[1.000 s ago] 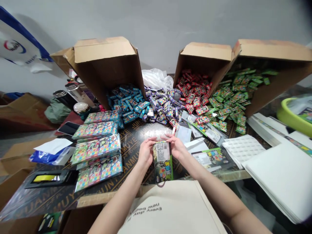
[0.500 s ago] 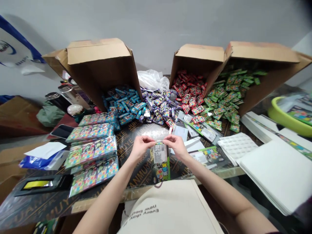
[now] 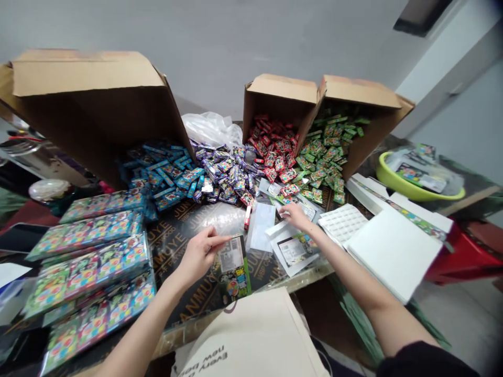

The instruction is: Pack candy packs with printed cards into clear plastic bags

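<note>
My left hand is at the top of a flat printed packet with a green edge and a white label. Its index finger lies along the packet's top edge, and the other fingers curl in, closed on that edge. To the right, my right hand is over some clear plastic sleeves and printed cards, fingers a little apart and nothing visible in them. Beside it lies a clear sleeve with a whitish sheet. A small red box sits between the two hands.
Cardboard boxes lie on their sides at the back. Small blue, purple, red and green boxes spill forward. Stacked filled packs stand left. White sheets and a yellow-green basin are right.
My right hand has left the packet's top edge and moved right to the sleeves and cards. My left hand stays at the packet. The view has turned right.
</note>
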### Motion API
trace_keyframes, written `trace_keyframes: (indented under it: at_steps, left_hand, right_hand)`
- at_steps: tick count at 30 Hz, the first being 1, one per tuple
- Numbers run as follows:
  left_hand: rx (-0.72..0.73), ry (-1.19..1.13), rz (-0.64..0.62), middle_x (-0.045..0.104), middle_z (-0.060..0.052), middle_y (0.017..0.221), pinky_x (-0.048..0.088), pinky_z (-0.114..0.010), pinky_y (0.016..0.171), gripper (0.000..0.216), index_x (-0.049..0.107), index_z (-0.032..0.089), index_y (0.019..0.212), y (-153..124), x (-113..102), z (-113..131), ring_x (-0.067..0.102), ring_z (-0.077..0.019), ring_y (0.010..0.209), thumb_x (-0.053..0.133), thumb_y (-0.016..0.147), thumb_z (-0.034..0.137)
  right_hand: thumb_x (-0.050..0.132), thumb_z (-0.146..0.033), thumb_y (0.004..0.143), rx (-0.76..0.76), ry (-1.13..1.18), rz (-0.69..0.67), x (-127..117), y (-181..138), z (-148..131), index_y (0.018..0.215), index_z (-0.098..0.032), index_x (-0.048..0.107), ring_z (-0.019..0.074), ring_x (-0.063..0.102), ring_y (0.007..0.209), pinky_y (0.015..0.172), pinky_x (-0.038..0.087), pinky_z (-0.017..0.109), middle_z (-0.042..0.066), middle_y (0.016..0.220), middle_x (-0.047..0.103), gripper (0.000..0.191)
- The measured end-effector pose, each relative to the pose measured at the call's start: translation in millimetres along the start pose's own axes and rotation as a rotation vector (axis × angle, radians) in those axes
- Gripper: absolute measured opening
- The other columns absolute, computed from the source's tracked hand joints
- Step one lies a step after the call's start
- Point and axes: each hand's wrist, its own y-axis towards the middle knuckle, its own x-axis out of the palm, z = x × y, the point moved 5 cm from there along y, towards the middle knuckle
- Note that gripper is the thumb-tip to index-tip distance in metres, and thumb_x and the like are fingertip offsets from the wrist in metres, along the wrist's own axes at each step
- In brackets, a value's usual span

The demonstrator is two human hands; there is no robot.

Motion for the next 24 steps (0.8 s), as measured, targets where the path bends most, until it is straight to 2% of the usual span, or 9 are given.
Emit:
trace_keyframes:
  at_steps: [2,4,10,12,16,20,22,24]
  left_hand:
    - [-0.008,-0.014,0.001,0.048,-0.002,0.072,0.039,-0.024,0.062,0.025,0.067,0.024,0.096,1.9,0.2,0.7,0.05,-0.0136,0.068,0.046,0.083,0.027]
    - [-0.021,-0.039,0.016,0.05,-0.002,0.072,0.039,-0.025,0.062,0.022,0.068,0.023,0.091,3.3,0.3,0.7,0.05,-0.0139,0.068,0.049,0.082,0.029]
    - [-0.05,-0.069,0.045,0.052,-0.003,0.074,0.04,-0.025,0.062,0.022,0.068,0.021,0.089,2.9,3.6,-2.9,0.051,-0.0139,0.069,0.049,0.082,0.028]
    - [-0.052,-0.066,0.049,0.051,-0.003,0.074,0.04,-0.025,0.063,0.022,0.068,0.021,0.09,2.4,4.7,-4.1,0.051,-0.0137,0.07,0.049,0.082,0.028]
    - [-0.063,-0.075,0.073,0.05,-0.002,0.072,0.039,-0.025,0.062,0.021,0.068,0.02,0.089,1.9,5.0,-4.0,0.051,-0.0134,0.068,0.05,0.081,0.027]
    - [-0.079,-0.078,0.114,0.051,-0.002,0.07,0.039,-0.025,0.061,0.018,0.068,0.02,0.085,1.9,3.4,0.1,0.051,-0.0129,0.065,0.052,0.08,0.024]
    - [-0.098,-0.079,0.15,0.054,-0.002,0.068,0.04,-0.025,0.061,0.013,0.067,0.018,0.078,2.1,2.1,0.4,0.052,-0.0129,0.064,0.055,0.077,0.022]
    - [-0.131,-0.086,0.209,0.057,-0.002,0.066,0.04,-0.025,0.061,0.007,0.063,0.015,0.068,1.4,0.3,-1.8,0.053,-0.0133,0.064,0.061,0.072,0.02]
  right_hand:
    - [0.061,-0.011,0.069,-0.012,-0.035,-0.069,1.2,0.5,27.7,0.074,-0.018,0.067,0.0235,0.054,0.083,0.079,0.034,0.039,0.005,0.077,0.066,0.011]
    - [0.064,-0.012,0.066,-0.034,-0.064,-0.12,6.6,-2.8,41.1,0.074,-0.018,0.067,0.0232,0.053,0.083,0.077,0.032,0.038,0.004,0.076,0.066,0.011]
    - [0.065,-0.016,0.069,-0.072,-0.157,-0.133,17.8,-11.6,43.0,0.076,-0.018,0.067,0.0232,0.048,0.09,0.076,0.027,0.034,0.006,0.082,0.061,0.007]
    - [0.061,-0.017,0.073,-0.082,-0.19,-0.12,17.7,-14.8,39.4,0.074,-0.017,0.066,0.0227,0.047,0.09,0.077,0.027,0.034,0.007,0.083,0.059,0.005]
    - [0.05,-0.014,0.08,-0.108,-0.233,-0.13,18.7,-26.8,27.2,0.072,-0.015,0.063,0.0214,0.047,0.086,0.079,0.027,0.034,0.009,0.079,0.059,0.015]
    - [0.047,-0.008,0.077,-0.115,-0.216,-0.17,16.3,-34.3,10.1,0.07,-0.013,0.059,0.0199,0.05,0.076,0.073,0.031,0.032,0.009,0.074,0.059,0.015]
    - [0.05,-0.012,0.077,-0.127,-0.184,-0.196,11.1,-29.6,-7.1,0.068,-0.013,0.058,0.0178,0.051,0.071,0.068,0.033,0.028,0.007,0.071,0.058,0.011]
    - [0.052,-0.02,0.078,-0.139,-0.041,-0.226,3.9,-18.9,-35.5,0.069,-0.014,0.056,0.0154,0.052,0.069,0.064,0.034,0.025,0.004,0.072,0.058,0.011]
